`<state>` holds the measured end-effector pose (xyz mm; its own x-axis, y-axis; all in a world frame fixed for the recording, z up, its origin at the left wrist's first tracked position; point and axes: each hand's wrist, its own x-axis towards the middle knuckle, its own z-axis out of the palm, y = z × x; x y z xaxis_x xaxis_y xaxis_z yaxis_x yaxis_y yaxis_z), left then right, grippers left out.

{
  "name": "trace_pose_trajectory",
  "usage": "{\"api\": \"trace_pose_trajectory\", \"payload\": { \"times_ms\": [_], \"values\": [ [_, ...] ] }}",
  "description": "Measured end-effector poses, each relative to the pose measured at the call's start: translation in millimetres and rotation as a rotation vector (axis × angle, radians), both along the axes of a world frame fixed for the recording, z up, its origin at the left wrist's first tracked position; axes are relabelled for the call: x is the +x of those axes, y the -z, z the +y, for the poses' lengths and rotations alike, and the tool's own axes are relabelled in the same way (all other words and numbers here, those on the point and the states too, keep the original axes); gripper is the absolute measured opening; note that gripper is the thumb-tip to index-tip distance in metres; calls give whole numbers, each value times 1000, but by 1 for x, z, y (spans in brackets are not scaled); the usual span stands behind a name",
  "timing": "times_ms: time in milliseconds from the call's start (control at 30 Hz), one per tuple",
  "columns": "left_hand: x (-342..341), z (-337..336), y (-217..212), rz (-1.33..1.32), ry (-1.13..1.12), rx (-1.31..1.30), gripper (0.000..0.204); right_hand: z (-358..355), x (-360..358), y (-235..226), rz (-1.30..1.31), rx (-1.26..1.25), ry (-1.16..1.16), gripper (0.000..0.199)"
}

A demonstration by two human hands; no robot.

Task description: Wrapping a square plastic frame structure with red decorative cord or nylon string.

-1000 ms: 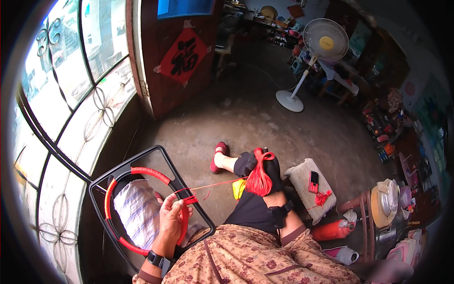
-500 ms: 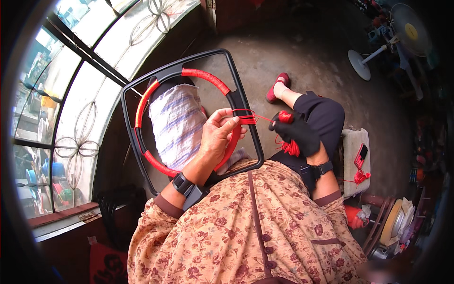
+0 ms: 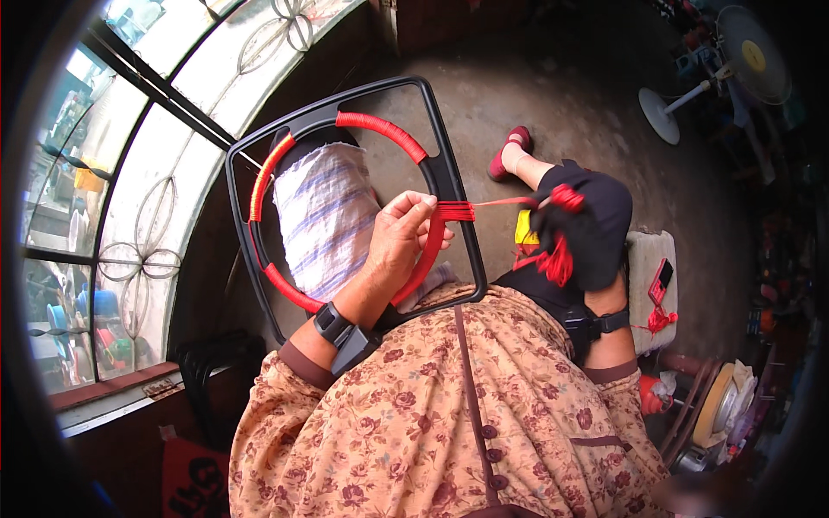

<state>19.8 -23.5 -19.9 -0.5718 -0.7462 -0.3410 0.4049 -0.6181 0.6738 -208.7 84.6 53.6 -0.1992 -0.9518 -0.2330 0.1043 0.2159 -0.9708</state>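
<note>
A black frame with rounded corners and an inner ring lies over my lap. Red cord wraps cover much of the ring. My bare left hand grips the ring's right side, thumb and forefinger pressed at a band of red cord strands that spans from the ring to the outer bar. From that band a cord runs taut to my right hand, which wears a black glove and is smeared by motion. A red cord bundle hangs from that hand, with more cord at its top.
A striped cloth covers my left leg under the frame. To the right, a pale stool carries a red phone and loose red cord. A standing fan is at the far right, and barred windows are at left.
My right hand has moved right with the cord bundle, pulling the cord straight. The loose loops by the band are drawn in. A yellow patch now shows beside the right hand.
</note>
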Motion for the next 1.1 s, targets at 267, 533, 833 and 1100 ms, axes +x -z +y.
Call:
{"api": "trace_pose_trajectory", "payload": {
  "times_ms": [267, 533, 833, 1100],
  "values": [
    [-8, -8, -2, 0, 123, 51, 13, 18, -55, 49, 130, -225, -47, 33],
    [6, -8, 17, -91, 8, -151, 17, -3, -41, 76, 505, -108, -395, 43],
    [3, -3, 21, -80, 123, -96, 16, -65, 38, 81, 361, -247, -446, 38],
    [-2, -3, -9, -409, -391, -952, 22, -77, 29, 54, -38, -468, 137, 44]
  ]
}}
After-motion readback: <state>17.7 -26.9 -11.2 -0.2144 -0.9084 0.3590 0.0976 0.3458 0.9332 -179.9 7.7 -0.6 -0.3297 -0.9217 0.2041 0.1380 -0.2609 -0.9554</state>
